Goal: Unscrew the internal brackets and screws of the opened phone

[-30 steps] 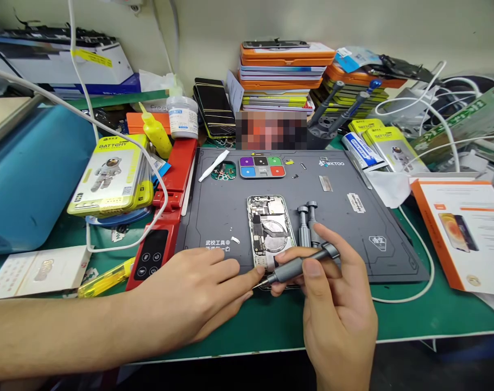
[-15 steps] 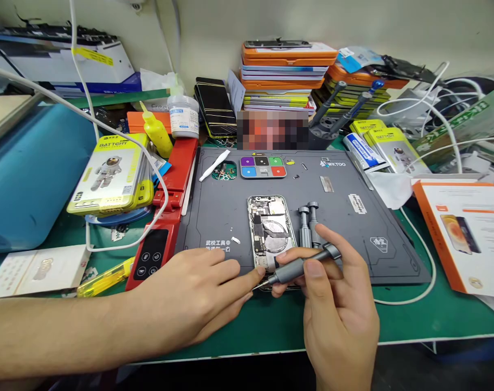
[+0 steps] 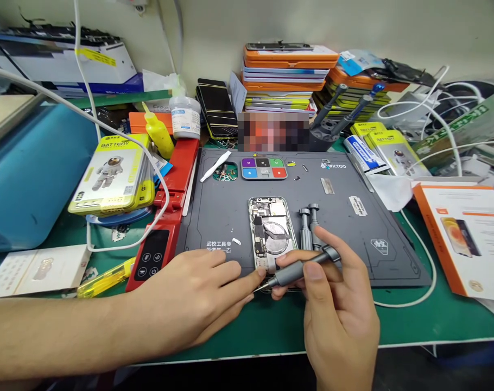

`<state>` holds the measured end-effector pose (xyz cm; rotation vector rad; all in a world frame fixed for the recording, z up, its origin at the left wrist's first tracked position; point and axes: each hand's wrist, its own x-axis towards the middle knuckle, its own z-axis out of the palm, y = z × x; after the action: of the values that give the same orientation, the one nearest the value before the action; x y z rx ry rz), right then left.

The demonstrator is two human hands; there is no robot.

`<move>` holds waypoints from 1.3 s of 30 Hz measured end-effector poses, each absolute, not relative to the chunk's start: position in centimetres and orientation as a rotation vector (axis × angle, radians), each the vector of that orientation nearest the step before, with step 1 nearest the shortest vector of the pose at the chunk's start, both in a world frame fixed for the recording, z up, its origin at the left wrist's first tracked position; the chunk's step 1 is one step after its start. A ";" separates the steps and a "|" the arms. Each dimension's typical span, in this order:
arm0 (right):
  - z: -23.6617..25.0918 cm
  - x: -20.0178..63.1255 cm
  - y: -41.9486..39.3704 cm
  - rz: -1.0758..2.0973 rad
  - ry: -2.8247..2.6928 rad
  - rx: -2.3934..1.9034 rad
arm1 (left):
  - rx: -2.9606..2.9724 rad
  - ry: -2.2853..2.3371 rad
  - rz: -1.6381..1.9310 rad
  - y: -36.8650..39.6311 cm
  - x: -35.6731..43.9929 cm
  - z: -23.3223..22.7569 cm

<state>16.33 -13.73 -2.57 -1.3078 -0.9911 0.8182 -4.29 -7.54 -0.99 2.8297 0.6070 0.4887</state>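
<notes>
Item: your right hand, closed around a grey precision screwdriver, thumb on top of the shaft, tip lowered to the bottom end of the opened phone. Item: your left hand, holding nothing, fingers loosely extended, index fingertip touching the phone's lower left corner just beside the driver tip. Item: the phone, lying face-open near the front edge of the dark work mat, screen already off, boards and round coil exposed. Item: two spare drivers lying just right of the phone. Item: colour-coded parts tray at the mat's far edge, with a few loose small parts beside it. Judged progress: opening is done; internal work at the lower end appears under way, reassembly not yet begun.
</notes>
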 end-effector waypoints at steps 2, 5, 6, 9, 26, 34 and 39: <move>-2.6 16.3 -13.8 0.816 -0.992 -1.303 | 2.836 0.611 0.487 -7.5 -4.2 -1.1; -2.6 16.4 -13.8 0.815 -0.999 -1.303 | 2.842 0.617 0.487 -7.6 -4.2 -1.1; -2.5 16.4 -13.8 0.816 -1.002 -1.306 | 2.844 0.618 0.491 -7.6 -4.2 -1.1; -2.6 16.3 -13.8 0.823 -1.000 -1.304 | 2.850 0.612 0.497 -7.6 -4.2 -1.0; -2.5 16.3 -13.9 0.829 -0.977 -1.292 | 2.872 0.606 0.478 -7.5 -4.3 -1.0; -2.6 16.3 -13.8 0.827 -0.975 -1.288 | 2.876 0.604 0.483 -7.6 -4.2 -1.0; -2.5 16.3 -13.8 0.828 -0.973 -1.281 | 2.898 0.607 0.504 -7.6 -4.1 -1.1</move>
<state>16.32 -13.84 -2.47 -1.2811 -0.9727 0.8279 -4.13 -7.58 -1.07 2.8985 0.6075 0.5038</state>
